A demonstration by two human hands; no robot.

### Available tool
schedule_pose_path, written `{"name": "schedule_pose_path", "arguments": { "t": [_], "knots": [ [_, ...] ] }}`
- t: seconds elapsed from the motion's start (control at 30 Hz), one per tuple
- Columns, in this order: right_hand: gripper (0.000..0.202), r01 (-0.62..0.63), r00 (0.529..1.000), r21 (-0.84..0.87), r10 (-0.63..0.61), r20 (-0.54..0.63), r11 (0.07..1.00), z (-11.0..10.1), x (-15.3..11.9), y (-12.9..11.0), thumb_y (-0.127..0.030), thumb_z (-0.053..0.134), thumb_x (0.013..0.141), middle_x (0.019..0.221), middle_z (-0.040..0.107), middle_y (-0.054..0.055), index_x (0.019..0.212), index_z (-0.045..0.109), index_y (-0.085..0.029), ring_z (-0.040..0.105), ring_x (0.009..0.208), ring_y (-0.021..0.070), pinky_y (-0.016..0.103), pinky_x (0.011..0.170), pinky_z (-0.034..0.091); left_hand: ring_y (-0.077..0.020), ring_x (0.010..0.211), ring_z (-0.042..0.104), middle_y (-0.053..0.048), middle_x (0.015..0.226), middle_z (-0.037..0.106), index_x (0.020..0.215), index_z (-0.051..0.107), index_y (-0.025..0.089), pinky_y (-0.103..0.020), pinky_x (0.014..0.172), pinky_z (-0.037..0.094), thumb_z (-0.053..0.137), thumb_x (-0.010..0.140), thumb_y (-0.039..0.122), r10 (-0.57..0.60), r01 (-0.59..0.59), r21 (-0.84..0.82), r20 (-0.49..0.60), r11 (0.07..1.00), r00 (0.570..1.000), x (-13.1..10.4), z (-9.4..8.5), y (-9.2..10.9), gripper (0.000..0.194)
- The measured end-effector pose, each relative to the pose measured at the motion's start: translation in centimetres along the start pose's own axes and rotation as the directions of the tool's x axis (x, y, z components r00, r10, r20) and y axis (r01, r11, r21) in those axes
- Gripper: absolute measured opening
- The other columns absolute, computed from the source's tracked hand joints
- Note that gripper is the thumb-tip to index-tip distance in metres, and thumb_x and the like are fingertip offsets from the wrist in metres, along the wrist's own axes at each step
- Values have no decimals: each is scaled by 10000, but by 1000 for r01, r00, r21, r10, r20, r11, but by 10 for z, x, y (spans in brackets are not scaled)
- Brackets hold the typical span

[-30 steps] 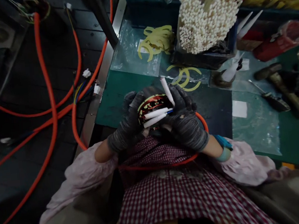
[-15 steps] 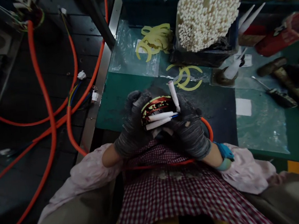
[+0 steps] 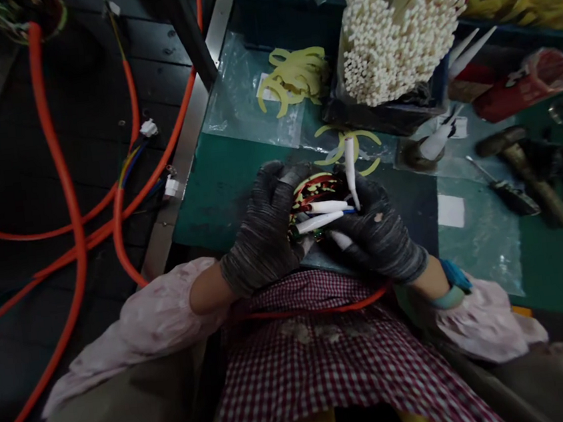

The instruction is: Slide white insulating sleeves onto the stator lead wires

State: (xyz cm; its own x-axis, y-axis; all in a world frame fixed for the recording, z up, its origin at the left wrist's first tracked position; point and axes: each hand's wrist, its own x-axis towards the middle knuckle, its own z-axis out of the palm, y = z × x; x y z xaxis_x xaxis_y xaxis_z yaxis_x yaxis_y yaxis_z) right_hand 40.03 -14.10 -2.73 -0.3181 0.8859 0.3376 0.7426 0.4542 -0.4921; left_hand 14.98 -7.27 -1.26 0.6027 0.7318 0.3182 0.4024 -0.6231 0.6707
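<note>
A round coil part (image 3: 317, 190) with red and yellow-green windings is held over the near edge of the table. White sleeves (image 3: 323, 221) stick out of it, two lying across it and one pointing up beside the right thumb. My left hand (image 3: 268, 232), in a grey glove, wraps round the part's left side. Round its right side is my right hand (image 3: 381, 227), gloved too, its fingers close to the sleeves and a blue wire. The fingertips beneath the part are hidden.
Yellow curved strips (image 3: 300, 75) lie behind the hands, near a box of white-tipped sticks (image 3: 384, 39). To the right are a glue bottle (image 3: 438, 142), a red container (image 3: 524, 85), a screwdriver (image 3: 505, 191) and a hammer (image 3: 533, 171). Orange cables (image 3: 73, 213) hang at the left.
Both hands have shifted slightly right with the coil part, which now shows more of its face. The view has moved a little, and the upright sleeve now overlaps the loose yellow strips.
</note>
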Motion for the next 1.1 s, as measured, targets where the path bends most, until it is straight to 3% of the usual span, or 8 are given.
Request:
{"name": "schedule_pose_path", "arguments": {
  "t": [0.17, 0.3, 0.43, 0.57, 0.73, 0.93, 1.03, 1.1],
  "knots": [
    [390, 83, 996, -15, -83, 33, 996, -2, -1, 11, -340, 682, 1076, 1735, 601, 118, 1444, 808, -317, 538, 1630, 419, 704, 1296, 541, -438, 1704, 388, -163, 1760, 462, 1737, 354, 212, -632, 1396, 450, 764, 912, 222, 16, -16, 2, 44, 1000, 999, 1, -4, -2, 921],
    [461, 48, 997, -10, -49, -58, 999, 9, -7, 9, -282, 740, 1055, 1852, 443, 93, 1509, 760, -355, 522, 1647, 449, 727, 1286, 546, -439, 1706, 393, -181, 1752, 466, 1732, 341, 194, -649, 1388, 456, 740, 946, 239, 34, -35, 24, 19, 999, 999, 1, -3, 1, 883],
    [499, -20, 991, 6, 21, -131, 1000, 19, -13, 5, -285, 779, 1032, 1898, 335, 36, 1512, 752, -418, 534, 1629, 473, 762, 1227, 588, -381, 1733, 378, -146, 1761, 477, 1730, 325, 269, -623, 1399, 451, 718, 965, 237, -7, 7, 60, 8, 998, 1000, 0, -3, 5, 860],
    [523, 10, 996, 14, -9, -91, 1000, 14, -10, 6, -291, 781, 1026, 1867, 397, 35, 1531, 738, -419, 515, 1649, 440, 736, 1281, 558, -397, 1735, 380, -189, 1774, 454, 1725, 350, 212, -621, 1397, 462, 732, 956, 239, -10, 9, 74, 20, 997, 1000, -3, -5, 4, 860],
    [329, 67, 997, -2, -67, -36, 998, 7, -6, 7, -310, 781, 1025, 1767, 537, 64, 1347, 837, -346, 528, 1635, 435, 719, 1309, 531, -401, 1746, 362, -191, 1753, 488, 1730, 345, 191, -636, 1398, 463, 675, 1011, 276, 22, -24, 92, 28, 995, 999, -7, -4, 3, 796],
    [209, 12, 978, -55, -23, -209, 998, 15, -13, 2, -315, 863, 975, 1679, 572, 104, 1181, 838, -294, 701, 1381, 390, 604, 1038, 726, -390, 1742, 372, -173, 1787, 449, 1741, 328, 213, -622, 1399, 470, 706, 978, 253, -12, 11, 87, 12, 996, 1000, -5, -5, 5, 852],
    [88, 1, 960, -47, -14, -278, 999, 16, -14, 0, -314, 840, 999, 1608, 613, 120, 1054, 797, -259, 760, 1185, 322, 525, 894, 757, -387, 1737, 374, -147, 1765, 482, 1728, 360, 212, -629, 1392, 477, 722, 971, 248, -6, 3, 57, 43, 998, 999, 0, -10, 3, 840],
    [101, 10, 962, -71, -29, -273, 997, 16, -14, 0, -340, 829, 1013, 1603, 618, 124, 1058, 791, -257, 759, 1207, 335, 535, 881, 757, -390, 1737, 376, -134, 1760, 491, 1735, 364, 231, -636, 1387, 480, 733, 972, 239, -17, 15, 37, 52, 999, 998, 1, -11, 2, 848]
  ]
}}
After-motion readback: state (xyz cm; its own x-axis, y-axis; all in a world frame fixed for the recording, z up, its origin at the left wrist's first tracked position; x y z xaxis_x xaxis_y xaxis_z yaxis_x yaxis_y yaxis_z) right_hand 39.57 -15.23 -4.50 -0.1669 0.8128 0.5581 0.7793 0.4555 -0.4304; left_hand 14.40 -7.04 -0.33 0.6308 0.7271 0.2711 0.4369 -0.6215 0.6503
